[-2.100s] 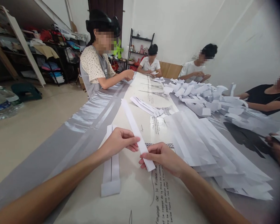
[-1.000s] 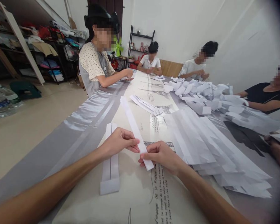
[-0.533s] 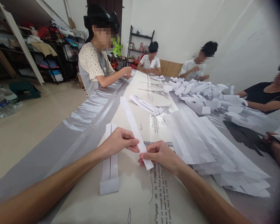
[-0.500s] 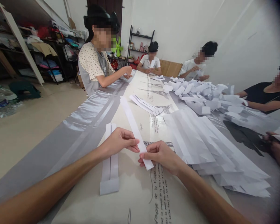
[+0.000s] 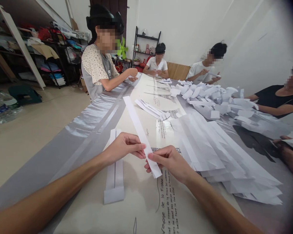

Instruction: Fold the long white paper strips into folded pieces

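The long white folded paper strip [image 5: 139,130] has tipped its far end slightly higher above the surface [image 5: 141,208] than a second ago. Left hand [image 5: 123,148] and right hand [image 5: 169,161] still pinch its near end, fingers pressed together. Just left lies a flat white folded strip [image 5: 115,175]; a spread pile of white paper sheets [image 5: 222,162] sits right.

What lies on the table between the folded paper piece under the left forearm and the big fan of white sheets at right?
In the head view, both hands, left hand and right hand, pinch a long paper strip between the folded piece and the sheets.
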Demonstrator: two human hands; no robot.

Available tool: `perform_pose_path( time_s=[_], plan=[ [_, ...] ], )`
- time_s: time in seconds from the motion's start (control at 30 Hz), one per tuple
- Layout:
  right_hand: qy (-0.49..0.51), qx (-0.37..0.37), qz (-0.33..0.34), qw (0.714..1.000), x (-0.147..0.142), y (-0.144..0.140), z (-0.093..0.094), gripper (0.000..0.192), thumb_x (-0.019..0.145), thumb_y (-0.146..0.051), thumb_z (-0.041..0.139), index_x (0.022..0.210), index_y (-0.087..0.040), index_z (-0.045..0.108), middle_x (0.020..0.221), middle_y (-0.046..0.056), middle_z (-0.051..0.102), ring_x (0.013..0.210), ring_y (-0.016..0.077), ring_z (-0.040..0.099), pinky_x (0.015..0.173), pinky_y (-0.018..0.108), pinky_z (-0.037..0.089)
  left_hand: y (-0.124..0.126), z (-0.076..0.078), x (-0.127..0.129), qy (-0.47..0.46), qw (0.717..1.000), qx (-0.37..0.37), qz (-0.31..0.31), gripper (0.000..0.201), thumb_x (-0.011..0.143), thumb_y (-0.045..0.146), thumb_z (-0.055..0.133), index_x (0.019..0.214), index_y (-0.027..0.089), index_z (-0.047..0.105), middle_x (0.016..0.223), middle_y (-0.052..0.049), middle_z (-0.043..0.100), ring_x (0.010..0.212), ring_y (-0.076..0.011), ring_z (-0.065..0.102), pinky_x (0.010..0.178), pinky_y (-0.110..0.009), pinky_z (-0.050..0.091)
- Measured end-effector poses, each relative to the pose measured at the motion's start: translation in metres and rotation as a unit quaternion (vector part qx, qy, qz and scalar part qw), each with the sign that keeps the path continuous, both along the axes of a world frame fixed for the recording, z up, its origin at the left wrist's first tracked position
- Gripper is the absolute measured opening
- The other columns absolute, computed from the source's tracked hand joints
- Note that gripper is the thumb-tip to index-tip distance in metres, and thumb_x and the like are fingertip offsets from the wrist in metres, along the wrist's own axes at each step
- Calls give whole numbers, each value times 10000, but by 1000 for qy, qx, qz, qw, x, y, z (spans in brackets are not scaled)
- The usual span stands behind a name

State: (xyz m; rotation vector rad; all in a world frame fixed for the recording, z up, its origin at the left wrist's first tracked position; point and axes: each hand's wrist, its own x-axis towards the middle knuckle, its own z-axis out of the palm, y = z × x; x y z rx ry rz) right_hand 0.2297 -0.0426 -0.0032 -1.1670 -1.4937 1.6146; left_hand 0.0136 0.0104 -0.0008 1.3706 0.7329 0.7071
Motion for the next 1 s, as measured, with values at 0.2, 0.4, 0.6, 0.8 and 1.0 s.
perform_pose_path(
  time_s=[0.2,0.4,0.6,0.8,1.0],
  plan=[
    [-2,30,17,999,-4,-3,3,350,903,-484,681,747,-193,799,775,80,776,690,205,733,629,324,580,-9,-2,9,-7,999,46,1,230,846,366,747,746,159,730,657,8,628,592,-90,518,583,-216,431],
    [11,22,29,999,-6,-5,4,323,909,-471,678,791,-198,805,818,78,786,723,201,742,646,322,592,-13,0,10,-4,999,35,-12,281,848,374,730,665,163,705,649,-16,652,589,-129,539,617,-283,429],
    [10,15,32,999,-4,-4,2,352,918,-479,671,806,-171,802,844,98,789,753,201,755,696,319,605,-11,-5,8,-26,999,13,43,261,882,378,693,750,158,743,724,-50,693,695,-166,577,714,-319,427],
    [8,40,9,999,-7,-2,-1,359,921,-472,668,796,-160,793,808,102,786,701,200,755,641,307,616,-11,-6,12,-11,998,23,65,306,879,429,682,729,173,755,710,-41,686,693,-165,555,715,-318,402],
    [3,11,39,999,-4,-2,3,379,933,-486,644,823,-149,778,859,106,786,695,203,772,621,286,628,-9,-7,11,-74,991,-32,111,272,824,420,743,731,165,752,774,-60,685,790,-190,579,761,-328,410]
  ],
)
